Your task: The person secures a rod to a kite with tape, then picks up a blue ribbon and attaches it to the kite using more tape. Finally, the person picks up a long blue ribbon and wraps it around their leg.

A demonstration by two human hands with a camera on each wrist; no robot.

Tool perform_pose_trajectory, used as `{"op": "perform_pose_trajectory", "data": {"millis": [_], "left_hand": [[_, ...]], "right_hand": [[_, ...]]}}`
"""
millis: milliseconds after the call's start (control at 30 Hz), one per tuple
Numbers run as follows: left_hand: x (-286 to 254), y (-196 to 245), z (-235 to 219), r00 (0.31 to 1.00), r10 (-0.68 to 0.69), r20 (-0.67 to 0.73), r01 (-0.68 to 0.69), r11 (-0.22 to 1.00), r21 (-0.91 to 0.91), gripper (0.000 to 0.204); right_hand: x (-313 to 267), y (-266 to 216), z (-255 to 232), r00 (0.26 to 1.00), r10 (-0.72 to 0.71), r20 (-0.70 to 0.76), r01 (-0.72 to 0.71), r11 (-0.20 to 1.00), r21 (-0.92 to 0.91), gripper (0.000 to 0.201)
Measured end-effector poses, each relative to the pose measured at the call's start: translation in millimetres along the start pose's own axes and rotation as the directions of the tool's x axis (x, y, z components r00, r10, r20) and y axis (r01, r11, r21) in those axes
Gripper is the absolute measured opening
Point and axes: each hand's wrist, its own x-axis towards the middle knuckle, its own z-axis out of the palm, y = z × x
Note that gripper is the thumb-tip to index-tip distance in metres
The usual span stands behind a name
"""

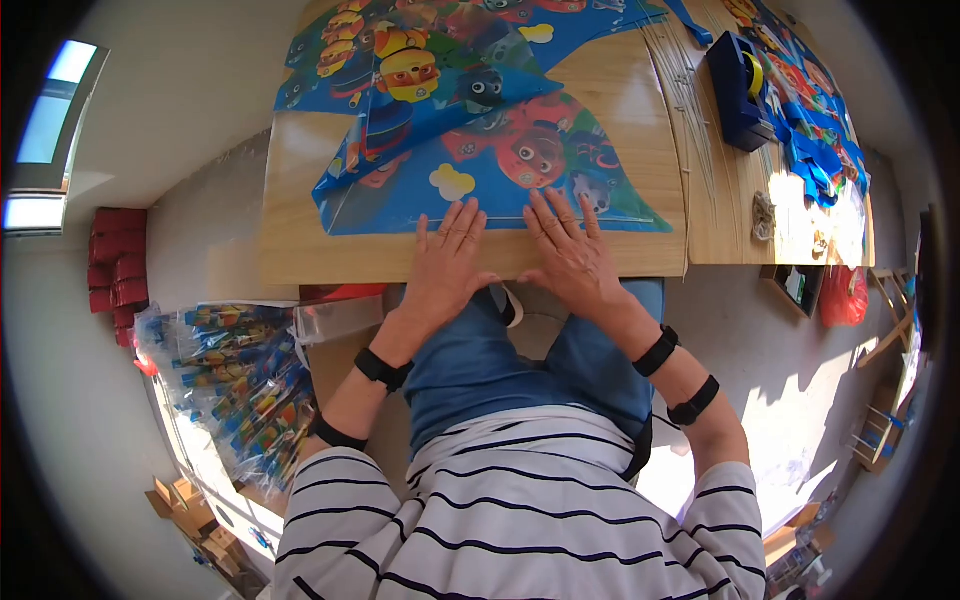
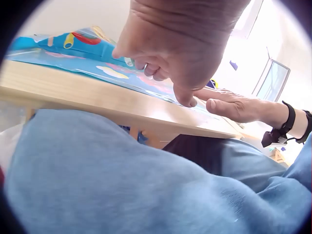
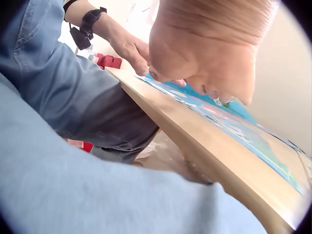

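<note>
Item: printed kite sheet (image 1: 500, 190), blue with cartoon figures, lying flat at the near edge of the wooden worktop (image 1: 620, 110). Left hand (image 1: 445, 262) and right hand (image 1: 570, 250) rest side by side on its lower border, fingers straight and spread, each grip wide and enclosing nothing, apparently pressing the film flat. Further sheets overlap behind it. Right of these: thin rods (image 1: 685, 90), a blue tape dispenser (image 1: 740, 90), blue strips (image 1: 815, 150). On the floor, a clear bag (image 1: 240, 380) holds packaged kites.

Blue tape dispenser (image 1: 741, 92), thin rods (image 1: 683, 90)
</note>
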Motion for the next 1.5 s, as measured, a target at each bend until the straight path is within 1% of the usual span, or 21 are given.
{"op": "perform_pose_trajectory", "data": {"millis": [100,167,233,333,433,533,667,800,867,967,1067,1167,1267,1333,1367,1400,1467,1500], "left_hand": [[-14,-24,6,1.0,-0.019,0.012,0.018,1.0,0.024,0.091],[-20,-35,10,1.0,-0.014,0.018,0.013,0.999,0.032,0.093],[-25,-45,10,1.0,0.002,0.027,-0.003,0.999,0.038,0.095],[-31,-56,10,0.999,-0.011,0.03,0.01,0.999,0.047,0.094],[-41,-69,10,0.998,-0.065,-0.012,0.065,0.997,0.039,0.094],[-55,-85,10,0.986,-0.15,-0.072,0.152,0.988,0.012,0.094],[-60,-89,8,0.976,-0.21,-0.053,0.21,0.978,0.0,0.092],[-58,-87,10,0.973,-0.227,-0.05,0.228,0.973,0.021,0.092],[-57,-86,13,0.973,-0.224,-0.053,0.225,0.974,0.018,0.092],[-55,-82,8,0.972,-0.228,-0.052,0.228,0.974,-0.011,0.091],[-56,-80,7,0.97,-0.238,-0.043,0.237,0.971,-0.033,0.09],[-56,-81,8,0.969,-0.244,-0.034,0.243,0.97,-0.032,0.09],[-59,-84,6,0.966,-0.257,-0.019,0.257,0.966,-0.031,0.089],[-55,-82,4,0.968,-0.252,-0.006,0.251,0.966,-0.058,0.089],[-51,-79,1,0.954,-0.3,0.021,0.301,0.951,-0.073,0.089],[-47,-73,-4,0.937,-0.345,0.049,0.348,0.933,-0.088,0.089],[-41,-62,-15,0.93,-0.367,-0.014,0.361,0.922,-0.136,0.088],[-38,-59,-17,0.949,-0.303,-0.091,0.285,0.944,-0.166,0.085]], "right_hand": [[12,-13,14,1.0,-0.015,0.014,0.015,1.0,0.012,0.091],[12,-13,20,0.999,-0.006,0.032,0.006,1.0,0.01,0.091],[12,-11,18,0.999,-0.02,0.041,0.02,1.0,0.007,0.09],[11,-12,16,0.998,-0.026,0.054,0.026,1.0,-0.001,0.09],[12,-12,15,0.998,-0.024,0.061,0.024,1.0,-0.012,0.091],[12,-13,18,0.998,-0.036,0.059,0.038,0.999,-0.031,0.092],[9,-8,18,0.997,-0.051,0.057,0.052,0.998,-0.017,0.093],[-8,8,17,0.999,0.041,0.019,-0.04,0.998,-0.039,0.091],[-22,21,8,0.997,0.073,0.026,-0.071,0.994,-0.082,0.089],[-46,40,-9,0.989,0.149,0.017,-0.147,0.985,-0.094,0.087],[-68,62,-19,0.976,0.214,0.024,-0.207,0.963,-0.174,0.086],[-80,74,-29,0.964,0.264,0.02,-0.252,0.936,-0.244,0.085],[-85,80,-28,0.962,0.273,-0.013,-0.266,0.92,-0.287,0.083],[-87,79,-28,0.945,0.319,-0.064,-0.324,0.905,-0.274,0.076],[-86,86,-33,0.932,0.347,-0.101,-0.362,0.889,-0.28,0.073],[-85,100,-42,0.907,0.393,-0.152,-0.418,0.882,-0.215,0.07],[-82,126,-61,0.844,0.479,-0.242,-0.507,0.86,-0.063,0.063],[-78,141,-76,0.771,0.521,-0.366,-0.537,0.841,0.066,0.05]]}}
